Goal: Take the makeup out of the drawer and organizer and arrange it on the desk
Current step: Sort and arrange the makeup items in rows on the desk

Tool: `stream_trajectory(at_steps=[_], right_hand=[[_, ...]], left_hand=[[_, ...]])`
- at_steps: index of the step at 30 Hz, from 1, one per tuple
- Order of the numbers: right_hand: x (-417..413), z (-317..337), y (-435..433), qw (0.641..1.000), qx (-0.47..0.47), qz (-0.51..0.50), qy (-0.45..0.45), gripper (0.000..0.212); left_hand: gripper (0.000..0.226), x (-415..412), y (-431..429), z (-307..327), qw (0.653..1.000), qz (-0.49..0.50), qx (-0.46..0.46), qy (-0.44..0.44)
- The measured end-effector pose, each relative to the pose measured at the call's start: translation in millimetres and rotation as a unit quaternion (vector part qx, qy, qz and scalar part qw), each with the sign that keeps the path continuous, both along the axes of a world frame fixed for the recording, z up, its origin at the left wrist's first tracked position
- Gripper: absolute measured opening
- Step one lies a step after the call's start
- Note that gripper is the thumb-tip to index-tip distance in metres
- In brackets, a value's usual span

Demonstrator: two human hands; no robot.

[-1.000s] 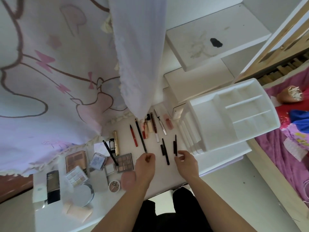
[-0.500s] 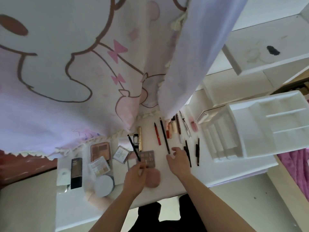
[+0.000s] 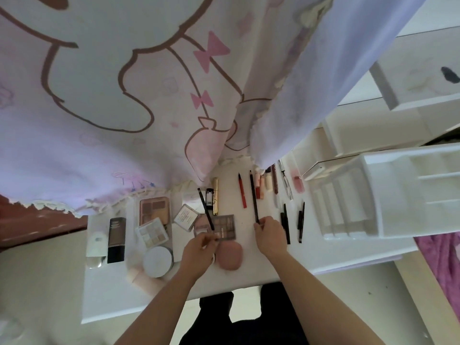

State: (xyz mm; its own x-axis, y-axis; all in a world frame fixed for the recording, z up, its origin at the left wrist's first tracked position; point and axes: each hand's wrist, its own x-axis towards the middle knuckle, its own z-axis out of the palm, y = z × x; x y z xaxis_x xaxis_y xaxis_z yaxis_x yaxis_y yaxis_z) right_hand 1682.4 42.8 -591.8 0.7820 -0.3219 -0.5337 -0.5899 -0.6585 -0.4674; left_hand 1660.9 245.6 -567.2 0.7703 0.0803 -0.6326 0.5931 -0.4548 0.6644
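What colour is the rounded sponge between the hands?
The sponge is dusty pink; head view.

On the desk (image 3: 249,272), a foundation bottle (image 3: 116,240) is laid near the left end, with eyeshadow palettes (image 3: 154,210) and a round compact (image 3: 158,261) to its right. A slim pencil (image 3: 205,210) is laid across the rightmost palette (image 3: 225,226), and a makeup sponge (image 3: 230,256) is set just before it. Further right, a liner pen (image 3: 242,190) and a long pencil (image 3: 254,195) are laid side by side, with lip glosses (image 3: 268,180) behind. The organizer (image 3: 373,195) is placed at the right end, two short pencils (image 3: 286,225) just left of it.
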Motion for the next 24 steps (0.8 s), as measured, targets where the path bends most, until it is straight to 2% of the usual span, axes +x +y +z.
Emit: stream_trajectory(at_steps=[6, 15, 17, 19, 22, 24], right_hand=[[-14, 8, -4, 0.997, 0.073, -0.024, -0.027, 0.025], [-25, 14, -13, 0.999, 0.02, -0.029, -0.011, 0.03], [-23, 15, -7, 0.998, -0.017, 0.026, -0.054, 0.036], [-17, 17, 3, 0.99, -0.014, 0.106, -0.088, 0.042], [4, 17, 21, 0.976, 0.012, 0.213, -0.05, 0.062], [18, 15, 33, 0.962, -0.009, 0.274, -0.006, 0.079]], left_hand=[[0.02, 5, -5, 10, 1.0, 0.022, 0.007, 0.009], [0.019, 1, -8, 15, 0.999, 0.04, -0.006, 0.009], [0.017, 0, -7, 15, 0.998, 0.065, -0.017, 0.011], [0.015, -2, -4, 14, 0.996, 0.082, -0.023, 0.013], [0.013, -6, 5, 10, 0.995, 0.091, -0.035, 0.028], [0.011, -8, 11, 6, 0.992, 0.11, -0.043, 0.04]])
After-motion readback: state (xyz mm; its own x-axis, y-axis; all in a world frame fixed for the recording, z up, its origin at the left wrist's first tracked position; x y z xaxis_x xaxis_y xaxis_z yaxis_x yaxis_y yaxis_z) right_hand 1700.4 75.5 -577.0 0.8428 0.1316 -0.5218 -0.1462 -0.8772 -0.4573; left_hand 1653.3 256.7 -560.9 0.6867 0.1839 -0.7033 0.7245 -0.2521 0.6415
